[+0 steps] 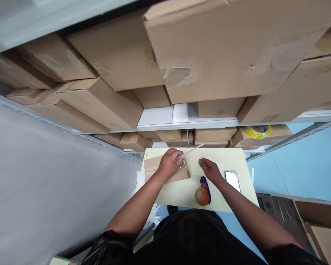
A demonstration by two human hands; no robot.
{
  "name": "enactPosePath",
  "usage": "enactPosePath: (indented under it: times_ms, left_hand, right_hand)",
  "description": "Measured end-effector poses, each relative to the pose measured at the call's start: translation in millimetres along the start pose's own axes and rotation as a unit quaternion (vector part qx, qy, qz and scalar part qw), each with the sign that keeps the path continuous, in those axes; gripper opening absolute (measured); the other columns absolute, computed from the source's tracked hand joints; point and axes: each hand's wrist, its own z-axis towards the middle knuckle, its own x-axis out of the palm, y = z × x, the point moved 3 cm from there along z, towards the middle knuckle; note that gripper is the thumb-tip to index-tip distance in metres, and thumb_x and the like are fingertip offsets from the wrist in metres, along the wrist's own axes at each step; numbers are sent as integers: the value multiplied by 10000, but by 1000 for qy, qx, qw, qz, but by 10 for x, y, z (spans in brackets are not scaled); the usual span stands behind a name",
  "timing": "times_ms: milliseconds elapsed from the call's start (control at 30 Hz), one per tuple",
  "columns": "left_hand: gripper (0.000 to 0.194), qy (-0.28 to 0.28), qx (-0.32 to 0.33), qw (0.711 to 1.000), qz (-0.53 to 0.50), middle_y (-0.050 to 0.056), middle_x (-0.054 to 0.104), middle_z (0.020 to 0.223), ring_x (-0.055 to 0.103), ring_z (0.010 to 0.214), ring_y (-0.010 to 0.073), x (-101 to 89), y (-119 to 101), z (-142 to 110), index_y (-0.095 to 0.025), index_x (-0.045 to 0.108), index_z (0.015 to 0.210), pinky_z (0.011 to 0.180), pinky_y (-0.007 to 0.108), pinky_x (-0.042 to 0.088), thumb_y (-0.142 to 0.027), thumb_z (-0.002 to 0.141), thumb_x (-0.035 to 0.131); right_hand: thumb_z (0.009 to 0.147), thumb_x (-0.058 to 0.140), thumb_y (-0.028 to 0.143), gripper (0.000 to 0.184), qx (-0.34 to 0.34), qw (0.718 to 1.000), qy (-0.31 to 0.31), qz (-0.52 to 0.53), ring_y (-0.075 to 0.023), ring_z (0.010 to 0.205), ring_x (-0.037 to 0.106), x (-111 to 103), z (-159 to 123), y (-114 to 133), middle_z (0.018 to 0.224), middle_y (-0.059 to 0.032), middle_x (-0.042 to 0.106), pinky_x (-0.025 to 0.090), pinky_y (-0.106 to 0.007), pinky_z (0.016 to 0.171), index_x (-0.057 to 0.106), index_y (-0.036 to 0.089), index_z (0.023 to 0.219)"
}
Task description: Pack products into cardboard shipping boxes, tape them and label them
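The shallow, open brown cardboard box (179, 177) lies at the centre of the frame, just below the middle, with clear plastic wrapping (151, 171) showing inside it. My left hand (170, 162) is over the box, thumb and fingers pinching a thin white strip (193, 149) that sticks out toward the upper right. My right hand (209, 170) is to the right of the box, apart from it, with fingers curled and tips pressed together; I cannot tell whether anything sits between them.

Below my right hand, I see an orange-and-blue tape dispenser (209, 196) lying on the pale yellow rectangular surface (179, 197). A dark-edged phone with a lit white screen (232, 181) lies right of my right forearm, near the surface's right edge.

Beyond, a grey metal shelf (187, 125) crosses the frame, and large brown cardboard cartons (231, 51) fill the top. A yellow tape roll (250, 133) rests on a lower carton (281, 130), right of centre.
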Motion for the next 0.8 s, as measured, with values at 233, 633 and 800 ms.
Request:
enactPosePath:
  times_ms: [233, 633, 800]
  left_hand:
    - [105, -65, 140, 986, 56, 72, 673, 876, 604, 903, 254, -266, -114, -783, -192, 670, 906, 848, 401, 476, -115, 872, 607]
    - [140, -61, -2, 963, -262, 65, 696, 977, 647, 905, 205, -1280, 605, -1462, -198, 729, 979, 828, 337, 520, -299, 919, 653]
    - [241, 11, -70, 913, -402, 41, 716, 926, 649, 865, 185, -1505, 735, -1490, -177, 722, 924, 808, 302, 507, -413, 915, 675]
  right_hand:
    - [866, 693, 632, 475, 11, 958, 65, 278, -277, 1001, 725, 895, -684, 1116, 1091, -79, 778, 569, -406, 877, 719, 229, 1116]
    - [777, 780, 462, 324, 56, 964, -24, 260, -243, 603, 687, 1726, -1298, 1671, 704, -58, 744, 533, -351, 564, 693, 187, 925]
    - [797, 780, 469, 362, 77, 957, -4, 280, -232, 567, 690, 1918, -1537, 1837, 681, -56, 731, 537, -339, 536, 667, 178, 981]
